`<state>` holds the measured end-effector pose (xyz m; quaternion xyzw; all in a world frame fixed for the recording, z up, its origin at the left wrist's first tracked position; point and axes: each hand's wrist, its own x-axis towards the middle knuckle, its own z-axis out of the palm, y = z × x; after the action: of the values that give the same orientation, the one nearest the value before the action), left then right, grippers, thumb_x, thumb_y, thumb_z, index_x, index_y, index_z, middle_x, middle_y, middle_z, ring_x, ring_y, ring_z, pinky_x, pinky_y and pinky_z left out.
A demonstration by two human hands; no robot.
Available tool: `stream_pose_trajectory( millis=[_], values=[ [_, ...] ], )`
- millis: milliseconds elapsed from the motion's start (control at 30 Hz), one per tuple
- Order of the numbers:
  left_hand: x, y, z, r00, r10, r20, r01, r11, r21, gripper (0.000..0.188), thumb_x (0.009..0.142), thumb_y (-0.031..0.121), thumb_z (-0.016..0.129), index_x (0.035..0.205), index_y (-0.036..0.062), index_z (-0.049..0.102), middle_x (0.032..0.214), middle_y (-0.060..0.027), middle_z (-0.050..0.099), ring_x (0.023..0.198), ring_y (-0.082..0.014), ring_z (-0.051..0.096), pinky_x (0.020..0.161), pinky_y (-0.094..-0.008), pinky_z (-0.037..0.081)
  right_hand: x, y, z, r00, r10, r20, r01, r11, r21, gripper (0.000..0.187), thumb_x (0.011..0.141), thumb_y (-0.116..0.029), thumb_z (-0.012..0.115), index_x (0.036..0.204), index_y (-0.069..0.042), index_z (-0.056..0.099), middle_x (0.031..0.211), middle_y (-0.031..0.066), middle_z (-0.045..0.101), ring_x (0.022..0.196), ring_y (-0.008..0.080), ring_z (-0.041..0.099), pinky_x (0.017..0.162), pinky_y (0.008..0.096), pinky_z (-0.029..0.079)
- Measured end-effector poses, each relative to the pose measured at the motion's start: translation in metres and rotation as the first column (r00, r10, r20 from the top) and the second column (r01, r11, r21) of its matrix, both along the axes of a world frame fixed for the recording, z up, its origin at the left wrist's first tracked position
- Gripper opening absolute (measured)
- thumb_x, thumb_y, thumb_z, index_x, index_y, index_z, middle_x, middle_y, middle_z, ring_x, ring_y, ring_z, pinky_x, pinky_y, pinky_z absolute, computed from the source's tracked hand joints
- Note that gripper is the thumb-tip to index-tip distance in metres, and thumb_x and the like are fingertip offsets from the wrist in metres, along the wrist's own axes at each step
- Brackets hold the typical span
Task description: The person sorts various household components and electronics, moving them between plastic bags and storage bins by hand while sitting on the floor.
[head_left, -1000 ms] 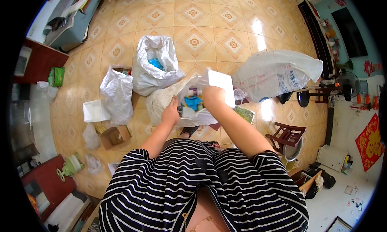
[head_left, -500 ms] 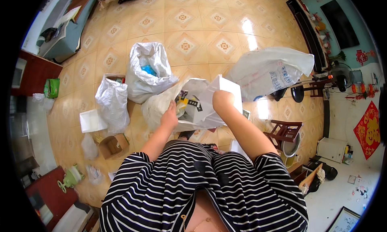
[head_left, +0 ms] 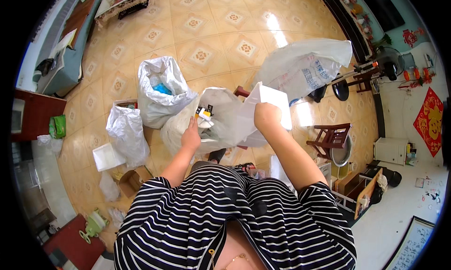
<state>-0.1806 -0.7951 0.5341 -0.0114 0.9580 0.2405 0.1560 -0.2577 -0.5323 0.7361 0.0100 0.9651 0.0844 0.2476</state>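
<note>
White, smooth and flat-sided, the tilted box [head_left: 277, 97] is up over the shiny tile floor [head_left: 202, 54], right in front of the person. It leans toward the mouth of a thin, cloudy plastic bag [head_left: 225, 110] that is soft and crinkly. Bits [head_left: 205, 114] of yellow, black and white show at the bag's mouth, too small to name. The right hand [head_left: 268, 116] is curled like a fist, its grip clamped on the tilted box, with the fingertips hidden. The left hand [head_left: 190, 135] is flat, its fingers straight and side by side against the bag. I cannot tell if the left grip pinches the plastic. Both bare forearms slant in toward the middle.

Toward the floor's left edge stand two wrinkly sacks, a fat white sack [head_left: 162, 110] with something blue [head_left: 162, 88] inside and a thinner white sack [head_left: 127, 131]. Closer to that edge sit a small white tub [head_left: 109, 157] and a brown cardboard box [head_left: 129, 183]. Toward the floor's right edge are a puffy see-through sack [head_left: 291, 68] and a slatted wooden stool [head_left: 331, 137].
</note>
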Motion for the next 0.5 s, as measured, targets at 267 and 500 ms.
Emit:
stream_pose_trajectory(
  millis=[267, 500],
  values=[
    [-0.018, -0.004, -0.008, 0.999, 0.038, 0.027, -0.038, 0.999, -0.016, 0.069, 0.078, 0.001, 0.05, 0.145, 0.0062, 0.032, 0.155, -0.0071, 0.024, 0.118, -0.0305, 0.054, 0.093, -0.0398, 0.048, 0.09, 0.125, -0.012, 0.927, -0.246, -0.284, 0.164, 0.945, -0.282, 0.049, 0.08, -0.008, 0.057, 0.127, -0.023, 0.058, 0.087, 0.0162, 0.068, 0.079, 0.0346, 0.065, 0.071, 0.043, 0.051],
    [-0.033, 0.017, -0.011, 0.998, -0.029, 0.057, 0.034, 0.996, -0.085, 0.065, 0.082, 0.01, 0.054, 0.144, 0.0084, 0.035, 0.153, -0.0158, 0.026, 0.131, -0.0324, 0.04, 0.102, -0.0399, 0.041, 0.267, 0.182, -0.035, 0.545, -0.761, -0.351, 0.5, 0.631, -0.593, 0.082, 0.08, -0.017, 0.059, 0.15, -0.01, 0.017, 0.073, 0.0202, 0.063, 0.067, 0.0409, 0.061, 0.062, 0.0482, 0.048]
  ],
)
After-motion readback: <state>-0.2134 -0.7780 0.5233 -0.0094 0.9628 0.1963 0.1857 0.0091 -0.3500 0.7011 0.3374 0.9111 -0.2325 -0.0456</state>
